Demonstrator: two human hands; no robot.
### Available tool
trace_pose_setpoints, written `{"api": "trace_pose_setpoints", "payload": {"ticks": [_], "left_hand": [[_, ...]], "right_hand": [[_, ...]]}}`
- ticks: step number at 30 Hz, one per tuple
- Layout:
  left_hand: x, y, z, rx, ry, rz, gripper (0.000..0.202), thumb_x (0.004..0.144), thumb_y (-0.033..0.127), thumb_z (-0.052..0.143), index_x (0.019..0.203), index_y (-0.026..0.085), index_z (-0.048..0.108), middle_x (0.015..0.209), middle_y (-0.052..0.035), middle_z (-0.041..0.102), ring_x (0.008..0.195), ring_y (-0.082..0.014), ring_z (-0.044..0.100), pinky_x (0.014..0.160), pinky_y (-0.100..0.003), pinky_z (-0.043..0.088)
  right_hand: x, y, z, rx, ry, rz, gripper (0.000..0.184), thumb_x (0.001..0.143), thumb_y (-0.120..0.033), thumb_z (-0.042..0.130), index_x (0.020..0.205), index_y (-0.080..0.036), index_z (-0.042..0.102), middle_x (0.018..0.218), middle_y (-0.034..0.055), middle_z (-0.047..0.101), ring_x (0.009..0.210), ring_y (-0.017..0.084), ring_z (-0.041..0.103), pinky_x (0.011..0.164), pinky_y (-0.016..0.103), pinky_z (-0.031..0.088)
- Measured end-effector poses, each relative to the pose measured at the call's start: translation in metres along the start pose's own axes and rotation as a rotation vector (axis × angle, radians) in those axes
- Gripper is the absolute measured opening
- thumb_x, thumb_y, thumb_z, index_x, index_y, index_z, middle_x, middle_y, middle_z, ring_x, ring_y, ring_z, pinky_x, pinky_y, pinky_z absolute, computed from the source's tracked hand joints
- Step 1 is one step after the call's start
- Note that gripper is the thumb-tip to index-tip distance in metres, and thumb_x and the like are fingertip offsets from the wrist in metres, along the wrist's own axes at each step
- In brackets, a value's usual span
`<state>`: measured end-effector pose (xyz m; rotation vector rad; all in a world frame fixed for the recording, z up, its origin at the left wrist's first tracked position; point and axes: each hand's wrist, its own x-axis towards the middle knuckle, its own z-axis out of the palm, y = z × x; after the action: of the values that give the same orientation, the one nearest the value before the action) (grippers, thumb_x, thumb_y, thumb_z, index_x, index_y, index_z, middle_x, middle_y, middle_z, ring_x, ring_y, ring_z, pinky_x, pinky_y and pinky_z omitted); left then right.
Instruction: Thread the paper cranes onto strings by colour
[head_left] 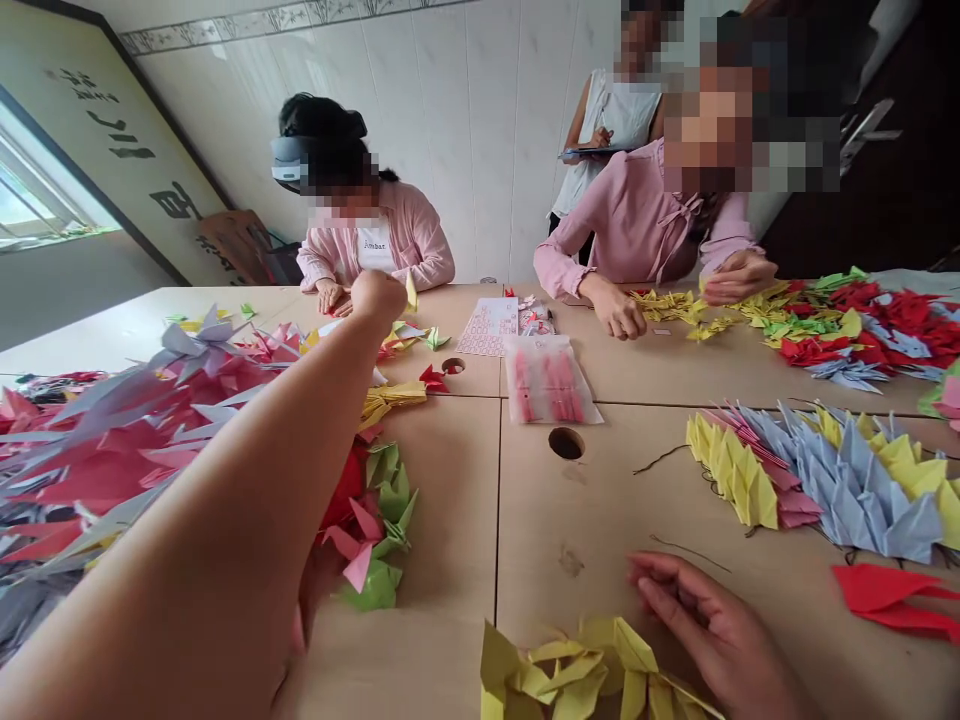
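Note:
My left arm stretches far out over the table, and my left hand [379, 295] is closed in a fist with a small yellow folded paper [411, 292] sticking out of it. Beneath the arm lie heaps of red, grey and pink paper cranes [112, 450] and a few green and pink ones [379, 520]. My right hand [705, 620] rests on the wooden table [450, 500] near the front edge. Its fingers are loosely spread and hold nothing. It lies just right of a row of yellow paper cranes [577, 670]. A thin dark wire [686, 550] lies just beyond its fingers.
A strung row of yellow, pink and blue cranes [817, 475] lies at right, with a red crane [885, 590] nearer. A clear bag of red strips [547, 380] and a printed sheet [489, 327] sit mid-table by a cable hole [566, 442]. Two people fold paper opposite; a third stands behind.

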<state>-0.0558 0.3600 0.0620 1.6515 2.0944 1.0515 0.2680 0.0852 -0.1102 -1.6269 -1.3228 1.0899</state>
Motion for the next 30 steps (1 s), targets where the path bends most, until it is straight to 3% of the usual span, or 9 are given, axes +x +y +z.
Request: {"api": "trace_pose_setpoints", "payload": {"ticks": [3,6,9,12,14,19,22,26,30], "left_hand": [[-0.033,0.018,-0.013,-0.072,0.051,0.012,0.023,0.089,0.016,0.048,0.107,0.007,0.059,0.089,-0.006,0.061,0.079,-0.0136,0.059,0.073,-0.029,0.049],[-0.102,0.022,-0.015,-0.441,-0.09,0.125,0.02,0.078,0.009,0.055,0.096,0.009,0.063,0.073,-0.0015,0.057,0.06,-0.007,0.052,0.063,-0.022,0.046],[-0.189,0.004,-0.016,-0.663,-0.273,0.181,0.023,0.071,0.012,0.062,0.093,0.016,0.064,0.075,0.0004,0.057,0.062,-0.007,0.051,0.061,-0.02,0.043],[-0.262,-0.025,-0.014,-0.743,-0.308,0.007,0.03,0.07,0.019,0.066,0.1,0.02,0.064,0.088,-0.0014,0.06,0.069,-0.0089,0.054,0.061,-0.02,0.042],[-0.292,-0.044,-0.011,-0.805,-0.292,-0.116,0.031,0.07,0.023,0.067,0.1,0.02,0.063,0.085,-0.0007,0.06,0.067,-0.0087,0.053,0.058,-0.019,0.04],[-0.312,-0.069,-0.007,-0.858,-0.208,-0.178,0.028,0.069,0.023,0.069,0.096,0.019,0.063,0.06,0.0059,0.049,0.057,-0.0066,0.046,0.052,-0.016,0.034],[-0.311,-0.074,-0.007,-0.967,-0.177,-0.187,0.03,0.067,0.022,0.071,0.095,0.018,0.062,0.067,0.0043,0.055,0.063,-0.0066,0.051,0.058,-0.016,0.038],[-0.311,-0.076,-0.004,-1.153,-0.272,-0.241,0.033,0.064,0.022,0.074,0.093,0.016,0.06,0.081,0.0,0.064,0.076,-0.01,0.06,0.074,-0.023,0.047],[-0.311,-0.076,-0.003,-1.193,-0.318,-0.268,0.031,0.064,0.021,0.075,0.091,0.016,0.06,0.08,-0.0005,0.066,0.076,-0.0098,0.062,0.075,-0.023,0.049]], "right_hand": [[-0.001,-0.002,0.0,0.028,-0.015,-0.018,0.043,0.071,-0.056,0.063,0.094,-0.021,0.071,0.085,0.0072,0.073,0.075,0.023,0.068,0.067,0.03,0.058],[-0.004,-0.007,-0.002,0.036,-0.051,-0.034,0.047,0.073,-0.058,0.062,0.096,-0.018,0.068,0.088,0.0088,0.072,0.078,0.023,0.068,0.071,0.032,0.057],[-0.007,-0.011,-0.003,0.046,-0.103,-0.031,0.051,0.075,-0.058,0.061,0.104,-0.016,0.065,0.095,0.0106,0.071,0.083,0.023,0.067,0.074,0.034,0.056],[-0.01,-0.01,-0.004,0.094,-0.15,-0.007,0.05,0.076,-0.057,0.062,0.107,-0.017,0.062,0.1,0.0107,0.069,0.089,0.024,0.067,0.075,0.033,0.056],[-0.012,-0.01,-0.004,0.122,-0.162,-0.001,0.05,0.075,-0.057,0.063,0.106,-0.018,0.062,0.1,0.0097,0.07,0.089,0.023,0.068,0.074,0.032,0.056],[-0.018,-0.014,-0.003,0.106,-0.172,-0.017,0.051,0.074,-0.06,0.062,0.105,-0.02,0.063,0.098,0.0082,0.07,0.081,0.022,0.069,0.067,0.03,0.058],[-0.021,-0.015,-0.005,0.124,-0.182,-0.017,0.051,0.075,-0.06,0.06,0.106,-0.02,0.063,0.098,0.0084,0.07,0.081,0.022,0.069,0.066,0.03,0.058],[-0.023,-0.017,-0.008,0.181,-0.179,0.002,0.05,0.076,-0.059,0.061,0.106,-0.019,0.064,0.096,0.0084,0.07,0.084,0.021,0.068,0.069,0.03,0.057],[-0.024,-0.018,-0.008,0.206,-0.182,0.021,0.05,0.077,-0.059,0.06,0.105,-0.018,0.064,0.096,0.0095,0.069,0.082,0.02,0.067,0.069,0.03,0.057]]}}
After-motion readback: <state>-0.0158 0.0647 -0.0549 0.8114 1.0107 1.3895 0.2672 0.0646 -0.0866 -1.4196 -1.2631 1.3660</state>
